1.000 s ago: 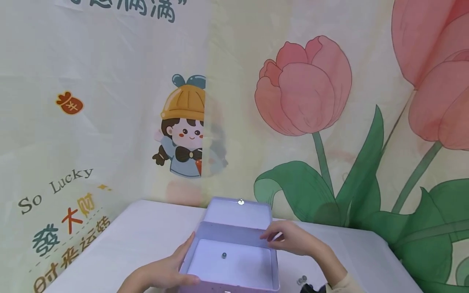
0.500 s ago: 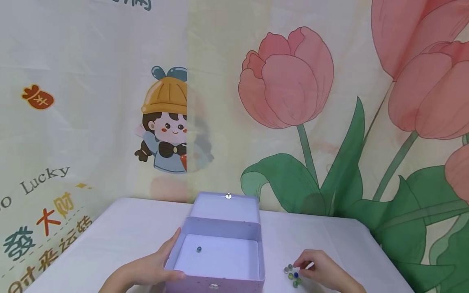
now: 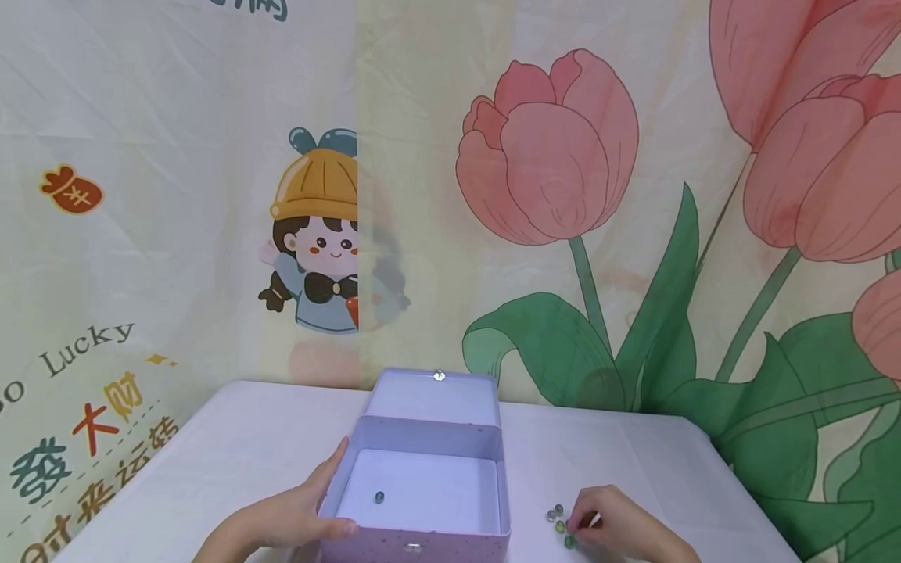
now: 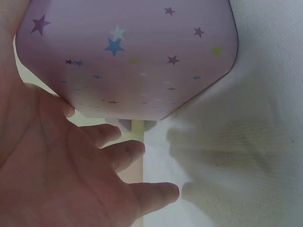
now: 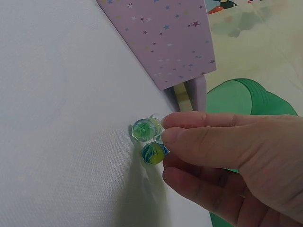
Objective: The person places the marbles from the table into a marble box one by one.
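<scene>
Lower right of head view: marbles (image 3: 560, 527) lie just left of the right hand (image 3: 614, 522), the nearer; fingers (image 5: 185, 118) nearly together, hold unconfirmed.

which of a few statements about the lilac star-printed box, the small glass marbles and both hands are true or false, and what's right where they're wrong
1. The lilac, star-printed rectangular box has its lid open. True.
2. Three marbles lie inside it. False: one small round green glass marble does.
3. Both hands are inside the box. False: the left hand touches it from the left, and the right hand is at several loose glass marbles outside.
4. Large pink tulips are printed behind the table. True.
</scene>
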Demonstrator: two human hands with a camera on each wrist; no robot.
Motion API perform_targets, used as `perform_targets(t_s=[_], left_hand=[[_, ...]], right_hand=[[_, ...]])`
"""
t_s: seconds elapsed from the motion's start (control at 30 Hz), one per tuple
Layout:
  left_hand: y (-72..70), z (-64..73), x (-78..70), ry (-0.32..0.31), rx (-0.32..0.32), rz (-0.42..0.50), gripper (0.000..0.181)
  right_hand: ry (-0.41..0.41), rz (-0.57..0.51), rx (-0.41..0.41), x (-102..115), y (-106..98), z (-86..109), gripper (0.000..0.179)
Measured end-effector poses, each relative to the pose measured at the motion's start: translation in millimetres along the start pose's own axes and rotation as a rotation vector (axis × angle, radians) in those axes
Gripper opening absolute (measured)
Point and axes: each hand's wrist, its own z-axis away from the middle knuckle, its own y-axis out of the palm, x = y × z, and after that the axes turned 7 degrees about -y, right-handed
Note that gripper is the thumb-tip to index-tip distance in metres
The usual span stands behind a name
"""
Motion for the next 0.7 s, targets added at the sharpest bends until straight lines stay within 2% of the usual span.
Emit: perform_targets(t_s=[0.3, 0.57, 0.7], left_hand=[[-0.2, 1.8, -0.3, 0.020, 0.003, -0.001, 0.112], [0.0, 1.2, 1.1, 0.024, -0.009, -0.042, 0.111], [-0.1, 1.6, 0.6, 0.022, 0.007, -0.005, 0.111]], right_hand=[[-0.002, -0.009, 0.006, 0.8, 0.3, -0.1, 0.006], [0.050, 0.005, 0.015, 1.3, 2.4, 1.7, 0.005], [0.039, 0.005, 0.009, 0.1, 4.3, 4.6, 0.007]])
